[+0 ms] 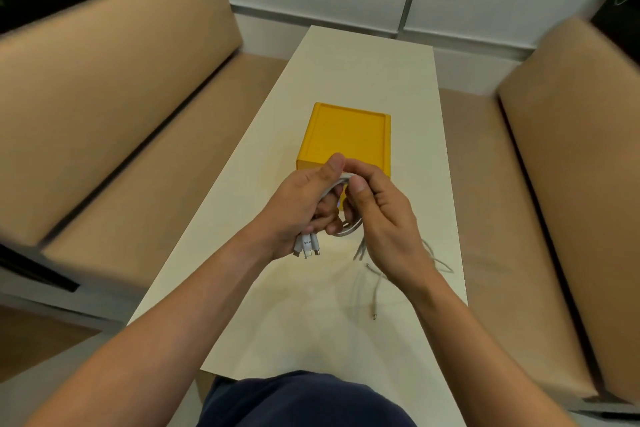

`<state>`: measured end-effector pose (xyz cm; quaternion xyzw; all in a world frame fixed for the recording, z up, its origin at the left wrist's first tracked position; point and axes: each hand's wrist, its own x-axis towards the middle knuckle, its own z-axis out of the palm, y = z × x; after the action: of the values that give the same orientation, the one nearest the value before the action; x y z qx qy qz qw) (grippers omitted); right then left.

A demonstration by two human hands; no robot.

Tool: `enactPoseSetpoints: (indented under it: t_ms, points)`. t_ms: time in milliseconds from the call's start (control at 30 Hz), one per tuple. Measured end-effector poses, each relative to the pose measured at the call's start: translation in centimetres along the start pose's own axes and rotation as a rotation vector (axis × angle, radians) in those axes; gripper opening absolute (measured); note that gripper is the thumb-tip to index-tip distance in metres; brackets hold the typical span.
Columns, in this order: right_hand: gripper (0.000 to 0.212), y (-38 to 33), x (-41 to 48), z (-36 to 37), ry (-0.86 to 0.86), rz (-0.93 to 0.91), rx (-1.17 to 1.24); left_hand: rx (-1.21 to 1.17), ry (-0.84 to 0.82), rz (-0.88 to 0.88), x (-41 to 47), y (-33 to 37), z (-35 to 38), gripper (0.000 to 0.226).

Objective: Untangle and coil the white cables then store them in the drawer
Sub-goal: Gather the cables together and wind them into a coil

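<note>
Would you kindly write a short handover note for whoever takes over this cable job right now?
Left hand: grips the bundled white cables, connector ends poking out below the palm.
Right hand: pinches the top of the loop, thumb against fingers.
Loose tails trail onto the table under the right wrist.
Yellow drawer box stands just beyond the hands; its front is hidden, so open or shut cannot be told.
Done: a partial coil is formed.
Left: wind in the tails, then store the coil in the drawer.
</note>
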<state>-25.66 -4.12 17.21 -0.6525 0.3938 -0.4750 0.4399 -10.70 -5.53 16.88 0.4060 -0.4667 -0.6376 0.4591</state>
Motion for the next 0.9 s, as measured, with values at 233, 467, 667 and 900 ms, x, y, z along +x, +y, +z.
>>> enactPoseSetpoints:
  t_ms: [233,467,667,900]
  points:
    - [0.020,-0.3,0.6,0.0,0.004,0.042,-0.070,0.030,-0.063,0.002,-0.1,0.5,-0.2,0.042]
    - [0.020,0.6,1.0,-0.8,-0.028,-0.078,-0.210,-0.061,-0.146,0.043,-0.4,-0.2,-0.3,0.042]
    - [0.022,-0.5,2.1,-1.3,-0.029,-0.116,-0.095,-0.051,-0.184,0.140,0.1,0.6,-0.8,0.056]
    - [0.017,0.3,2.4,-1.8,-0.088,-0.138,-0.062,-0.079,-0.299,-0.004,1.2,2.3,-2.2,0.025]
